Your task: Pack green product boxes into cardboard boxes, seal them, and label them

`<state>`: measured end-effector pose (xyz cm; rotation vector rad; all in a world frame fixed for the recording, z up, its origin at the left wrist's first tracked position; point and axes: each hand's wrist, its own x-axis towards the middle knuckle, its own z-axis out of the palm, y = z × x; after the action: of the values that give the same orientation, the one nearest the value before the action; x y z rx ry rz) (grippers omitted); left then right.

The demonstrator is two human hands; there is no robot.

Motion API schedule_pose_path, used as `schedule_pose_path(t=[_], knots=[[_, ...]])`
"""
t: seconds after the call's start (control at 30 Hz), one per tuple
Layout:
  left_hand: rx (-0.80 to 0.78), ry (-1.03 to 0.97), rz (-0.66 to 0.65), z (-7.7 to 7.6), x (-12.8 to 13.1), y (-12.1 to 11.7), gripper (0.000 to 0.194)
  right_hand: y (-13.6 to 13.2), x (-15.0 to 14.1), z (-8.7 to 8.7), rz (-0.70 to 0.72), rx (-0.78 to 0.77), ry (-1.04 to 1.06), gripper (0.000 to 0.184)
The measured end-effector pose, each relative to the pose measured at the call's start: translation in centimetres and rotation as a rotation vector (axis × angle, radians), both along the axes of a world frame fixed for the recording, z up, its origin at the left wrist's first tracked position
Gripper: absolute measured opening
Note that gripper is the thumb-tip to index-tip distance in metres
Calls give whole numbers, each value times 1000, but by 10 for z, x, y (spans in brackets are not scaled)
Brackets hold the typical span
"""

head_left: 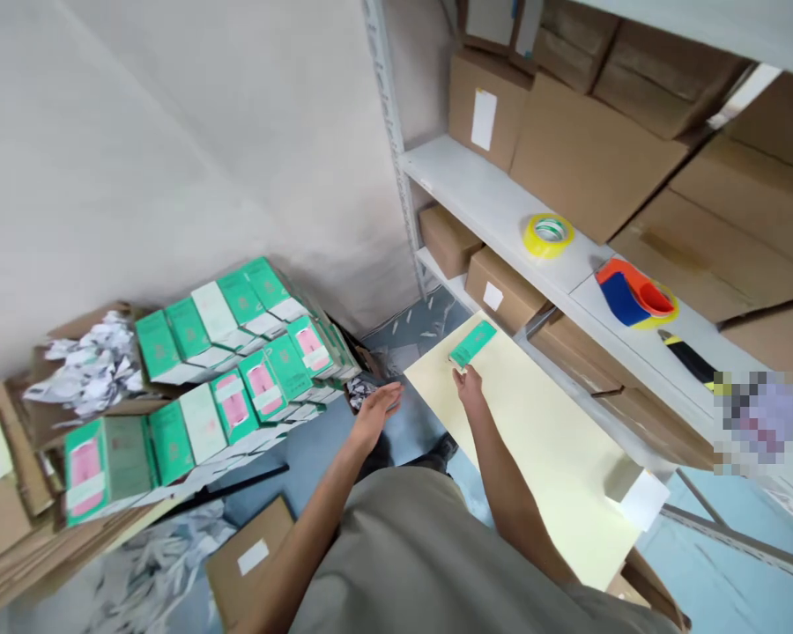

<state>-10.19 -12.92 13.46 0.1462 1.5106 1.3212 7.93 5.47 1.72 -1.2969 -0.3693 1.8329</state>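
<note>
My right hand (468, 386) pinches the near end of a slim green box (472, 343) with its fingers. The box lies at the far end of a pale yellow board (515, 423). Above the floor, between the board and the stacked cartons, my left hand (375, 414) is held with its fingers stretched out and nothing visible in it. To its left stand rows of green and white cartons (172, 423), some with pink panels. A small white box (641, 500) sits at the board's near right corner.
On the grey shelf (463, 167) at right are a yellow tape roll (547, 235), an orange and blue tape dispenser (634, 295) and a black and yellow cutter (691, 357). Brown boxes (588, 158) fill the shelves. Shredded paper (89, 365) lies at far left.
</note>
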Motion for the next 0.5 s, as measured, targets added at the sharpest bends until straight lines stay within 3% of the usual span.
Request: schedule_pose_path(t=[0.13,0.3,0.4,0.5], knots=[[105,-20,79,13,-23,-20,69,-43,-29,35,158,-35,-37,26],[307,-101,236,42,-80,-68,57,-117,-119,96,462,76,72,25],[409,-96,351,62,-136,-127,53,-172,-193,130,636,186,102,27],[469,-30,535,76,-194,-209,50,-236,-268,154,850,267,111,31]])
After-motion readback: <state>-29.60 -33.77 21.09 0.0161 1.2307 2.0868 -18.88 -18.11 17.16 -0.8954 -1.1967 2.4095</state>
